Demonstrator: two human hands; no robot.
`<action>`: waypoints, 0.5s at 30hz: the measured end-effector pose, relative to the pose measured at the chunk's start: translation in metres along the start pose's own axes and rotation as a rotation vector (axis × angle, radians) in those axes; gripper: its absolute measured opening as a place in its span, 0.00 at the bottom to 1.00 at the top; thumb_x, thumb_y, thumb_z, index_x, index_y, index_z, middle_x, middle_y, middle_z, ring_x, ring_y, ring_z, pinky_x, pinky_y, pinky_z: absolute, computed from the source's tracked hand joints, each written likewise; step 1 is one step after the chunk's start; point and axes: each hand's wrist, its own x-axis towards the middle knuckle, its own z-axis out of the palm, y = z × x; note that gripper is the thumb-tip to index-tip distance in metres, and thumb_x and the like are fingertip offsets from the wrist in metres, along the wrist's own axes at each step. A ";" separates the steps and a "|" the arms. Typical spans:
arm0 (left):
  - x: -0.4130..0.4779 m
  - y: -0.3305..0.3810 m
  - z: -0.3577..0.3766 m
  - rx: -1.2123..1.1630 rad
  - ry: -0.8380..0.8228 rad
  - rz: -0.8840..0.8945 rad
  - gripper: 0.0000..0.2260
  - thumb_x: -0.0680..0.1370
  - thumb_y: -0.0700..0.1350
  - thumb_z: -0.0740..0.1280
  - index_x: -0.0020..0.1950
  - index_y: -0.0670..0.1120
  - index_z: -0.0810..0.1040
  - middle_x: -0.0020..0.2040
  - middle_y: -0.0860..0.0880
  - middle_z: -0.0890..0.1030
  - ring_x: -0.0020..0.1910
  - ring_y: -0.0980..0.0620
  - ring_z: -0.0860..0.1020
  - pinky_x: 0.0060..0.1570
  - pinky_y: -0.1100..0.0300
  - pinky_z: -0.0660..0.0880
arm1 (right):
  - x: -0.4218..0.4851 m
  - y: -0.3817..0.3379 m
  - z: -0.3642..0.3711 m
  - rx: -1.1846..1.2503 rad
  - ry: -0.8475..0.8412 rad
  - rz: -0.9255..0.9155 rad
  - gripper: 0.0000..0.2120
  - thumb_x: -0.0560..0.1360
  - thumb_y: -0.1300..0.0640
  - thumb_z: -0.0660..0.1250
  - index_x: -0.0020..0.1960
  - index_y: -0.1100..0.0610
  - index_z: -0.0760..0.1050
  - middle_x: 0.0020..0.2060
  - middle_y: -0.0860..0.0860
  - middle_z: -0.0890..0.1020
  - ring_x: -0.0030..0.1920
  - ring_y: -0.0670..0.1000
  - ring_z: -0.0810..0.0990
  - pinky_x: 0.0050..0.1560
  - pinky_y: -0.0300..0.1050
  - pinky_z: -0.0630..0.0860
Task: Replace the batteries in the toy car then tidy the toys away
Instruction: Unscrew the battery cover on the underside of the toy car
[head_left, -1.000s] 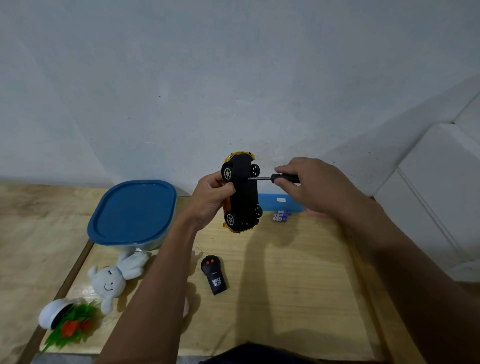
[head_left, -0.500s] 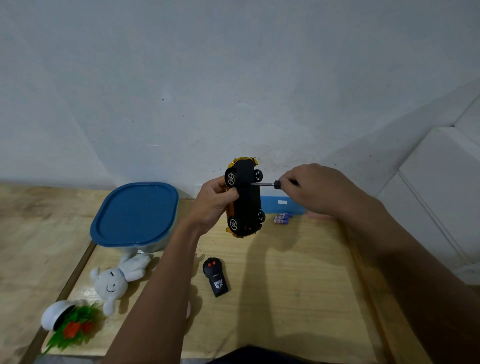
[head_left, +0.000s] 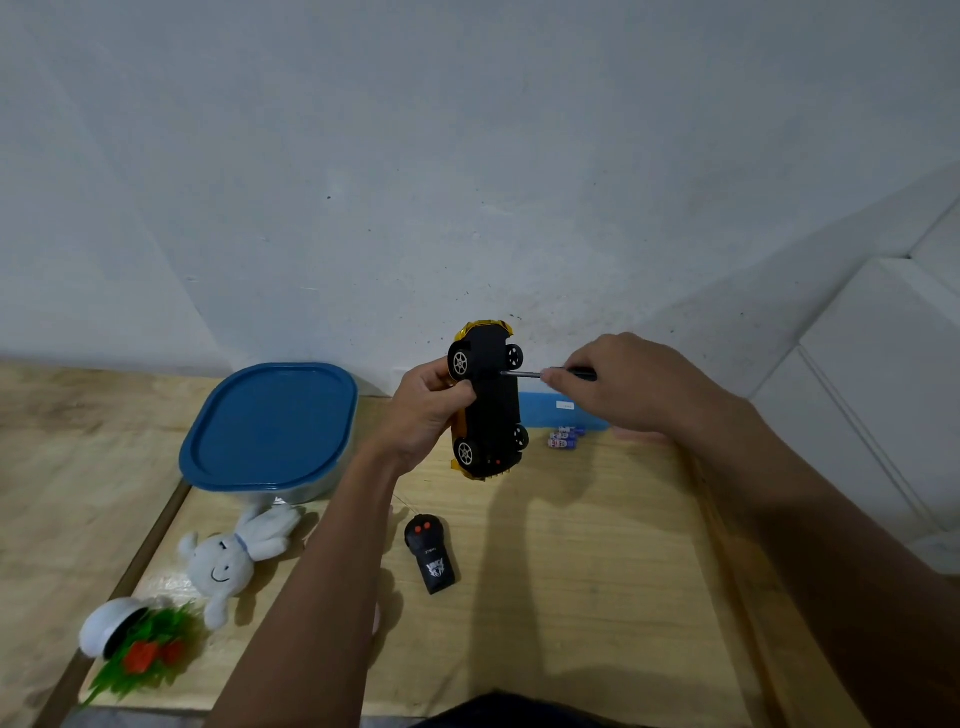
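Step in hand: undoing the battery-cover screw. Left hand (head_left: 428, 410) clamps the yellow-bodied toy car w/ black underside (head_left: 491, 402), held above the light wooden bench (head_left: 597, 561), chassis facing the camera. Right hand (head_left: 618, 382) pinches the black-handled screwdriver (head_left: 550, 372), tip on the chassis nr the upper wheels. Small loose batteries (head_left: 563, 437) lie on the bench behind. Next: keep tip seated, axis square to the chassis, turn w/o slipping

Left hand (head_left: 423, 410) grips upturned toy car (head_left: 491, 402) — right hand (head_left: 631, 382) presses screwdriver (head_left: 545, 372) against underside.
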 end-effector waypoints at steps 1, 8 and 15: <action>0.000 0.000 0.000 -0.001 0.001 0.002 0.11 0.79 0.32 0.62 0.55 0.42 0.81 0.46 0.46 0.84 0.47 0.49 0.83 0.45 0.58 0.79 | 0.000 0.000 0.000 -0.019 0.028 -0.008 0.24 0.79 0.39 0.56 0.41 0.56 0.80 0.28 0.49 0.76 0.29 0.49 0.72 0.30 0.41 0.65; 0.001 -0.006 -0.003 -0.004 0.009 -0.019 0.11 0.79 0.32 0.62 0.59 0.37 0.78 0.49 0.41 0.82 0.49 0.46 0.82 0.46 0.57 0.79 | -0.003 0.000 -0.007 0.024 0.077 -0.067 0.09 0.76 0.43 0.67 0.55 0.39 0.78 0.45 0.40 0.78 0.45 0.44 0.74 0.42 0.42 0.70; 0.001 -0.011 -0.003 -0.012 -0.003 -0.022 0.12 0.79 0.34 0.62 0.62 0.36 0.77 0.52 0.38 0.82 0.52 0.43 0.82 0.48 0.54 0.79 | -0.001 -0.005 -0.004 -0.029 0.098 -0.055 0.13 0.78 0.40 0.58 0.54 0.41 0.79 0.44 0.43 0.83 0.42 0.47 0.79 0.42 0.43 0.75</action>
